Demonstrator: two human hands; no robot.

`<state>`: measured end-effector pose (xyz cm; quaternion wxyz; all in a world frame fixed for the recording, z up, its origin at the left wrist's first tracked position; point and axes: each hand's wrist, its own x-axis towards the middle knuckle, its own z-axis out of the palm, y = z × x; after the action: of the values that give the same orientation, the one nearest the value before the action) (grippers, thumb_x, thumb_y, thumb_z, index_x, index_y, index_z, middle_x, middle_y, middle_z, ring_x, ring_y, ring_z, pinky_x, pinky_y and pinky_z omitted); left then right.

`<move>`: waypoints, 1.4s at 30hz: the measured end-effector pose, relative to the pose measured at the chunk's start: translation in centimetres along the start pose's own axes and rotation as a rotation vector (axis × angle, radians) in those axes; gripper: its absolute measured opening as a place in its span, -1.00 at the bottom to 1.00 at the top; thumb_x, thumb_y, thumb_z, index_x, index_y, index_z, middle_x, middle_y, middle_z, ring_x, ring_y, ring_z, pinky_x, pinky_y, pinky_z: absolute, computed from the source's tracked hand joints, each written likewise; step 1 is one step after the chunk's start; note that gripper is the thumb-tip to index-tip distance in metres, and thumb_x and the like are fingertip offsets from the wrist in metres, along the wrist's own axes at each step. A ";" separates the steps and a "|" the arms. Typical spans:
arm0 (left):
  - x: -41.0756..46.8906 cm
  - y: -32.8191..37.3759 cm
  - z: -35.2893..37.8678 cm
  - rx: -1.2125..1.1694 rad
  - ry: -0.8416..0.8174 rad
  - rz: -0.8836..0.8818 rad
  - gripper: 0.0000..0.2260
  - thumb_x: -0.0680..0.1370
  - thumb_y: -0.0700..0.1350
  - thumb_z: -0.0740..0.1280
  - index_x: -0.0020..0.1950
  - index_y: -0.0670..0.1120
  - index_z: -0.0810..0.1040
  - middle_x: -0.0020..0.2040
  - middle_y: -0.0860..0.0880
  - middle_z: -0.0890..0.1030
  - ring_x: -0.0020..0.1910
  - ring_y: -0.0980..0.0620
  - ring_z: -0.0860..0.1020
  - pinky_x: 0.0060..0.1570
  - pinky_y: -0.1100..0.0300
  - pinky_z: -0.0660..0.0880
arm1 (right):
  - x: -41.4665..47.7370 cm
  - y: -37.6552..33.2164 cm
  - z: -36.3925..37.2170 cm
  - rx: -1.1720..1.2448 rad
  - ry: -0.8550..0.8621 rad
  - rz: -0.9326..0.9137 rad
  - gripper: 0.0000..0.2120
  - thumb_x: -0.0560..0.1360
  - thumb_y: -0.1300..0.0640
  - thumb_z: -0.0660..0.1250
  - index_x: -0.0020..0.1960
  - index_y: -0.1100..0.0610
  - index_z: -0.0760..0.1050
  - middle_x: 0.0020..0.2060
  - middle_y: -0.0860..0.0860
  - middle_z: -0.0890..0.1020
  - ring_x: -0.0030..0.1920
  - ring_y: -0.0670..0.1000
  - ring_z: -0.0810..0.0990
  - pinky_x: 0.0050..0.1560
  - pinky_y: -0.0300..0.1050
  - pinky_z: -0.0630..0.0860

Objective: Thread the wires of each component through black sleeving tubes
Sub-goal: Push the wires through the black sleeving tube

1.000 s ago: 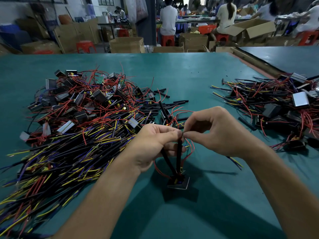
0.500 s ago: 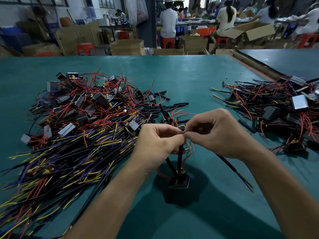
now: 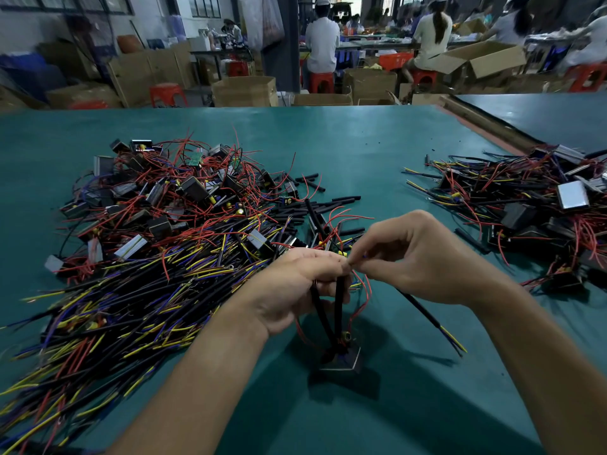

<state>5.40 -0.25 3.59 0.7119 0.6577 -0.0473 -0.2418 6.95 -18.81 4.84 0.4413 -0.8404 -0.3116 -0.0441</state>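
While two black sleeving tubes (image 3: 338, 310) are held upright-ish in the left hand (image 3: 295, 287), the component (image 3: 341, 361) is seen at their lower end, front-centre of the bench (image 3: 328, 142); whether it rests on the surface or hangs just above can't be told. Left grip: fingers curled round the upper part of both tubes, which converge downward onto the component top. The right hand (image 3: 423, 257) is set fingertip to fingertip w/ the left. Right grip: narrow pinch, thumb and forefinger, on a thin wire end (image 3: 363, 256) right at the tube tops. Whether the wire is inside a tube is hidden by the fingers. Loose red wires (image 3: 361, 300) are looped beside the tubes. A third sleeved lead (image 3: 427, 318) is seen running from under the right hand down to the right, yellow and blue tips bared.

To the left, a big pile of components (image 3: 164, 208) w/ red wires is heaped on the bench, and nearer the front-left a mass of sleeved leads (image 3: 115, 307) w/ yellow/blue/red ends. Short loose tubes (image 3: 331, 205) are scattered just behind the hands. A second pile (image 3: 525, 205) is spread at the right, well apart from the hands. Beyond the bench, cardboard boxes (image 3: 244, 91), red stools (image 3: 167, 93) and seated people (image 3: 322, 44) are visible.
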 end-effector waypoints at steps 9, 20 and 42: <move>-0.1 -0.1 -0.5 0.032 -0.079 0.069 -0.90 0.41 -0.12 0.37 -0.17 -0.14 0.59 -0.33 -0.03 0.59 -0.37 0.08 0.58 -0.27 0.28 0.50 | -0.2 -0.2 -0.9 0.169 -0.075 0.056 -0.95 0.43 0.32 0.47 -0.19 0.22 0.67 -0.46 0.07 0.60 -0.43 -0.09 0.50 -0.40 -0.25 0.40; 0.1 -0.3 -0.1 0.107 -0.011 0.025 -0.89 0.60 -0.26 0.25 -0.04 -0.20 0.56 -0.34 -0.02 0.58 -0.41 0.11 0.54 -0.36 0.31 0.49 | -0.2 -0.3 -0.2 -0.026 -0.122 0.094 -0.84 0.41 0.30 0.44 -0.27 0.09 0.60 -0.47 -0.02 0.56 -0.47 -0.15 0.42 -0.41 -0.28 0.36; 0.8 -1.5 0.2 0.428 0.248 0.473 -0.96 0.38 -0.14 0.44 -0.27 -0.06 0.67 -0.44 -0.07 0.60 -0.44 0.05 0.45 -0.37 0.16 0.38 | -0.3 0.0 -1.0 0.062 -0.140 0.100 -0.87 0.44 0.33 0.46 -0.18 0.12 0.60 -0.37 0.08 0.59 -0.38 -0.05 0.47 -0.33 -0.06 0.43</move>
<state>5.60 -0.82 1.97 0.5943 0.7874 -0.1613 0.0272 6.94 -19.78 5.33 0.4458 -0.8419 -0.3006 0.0464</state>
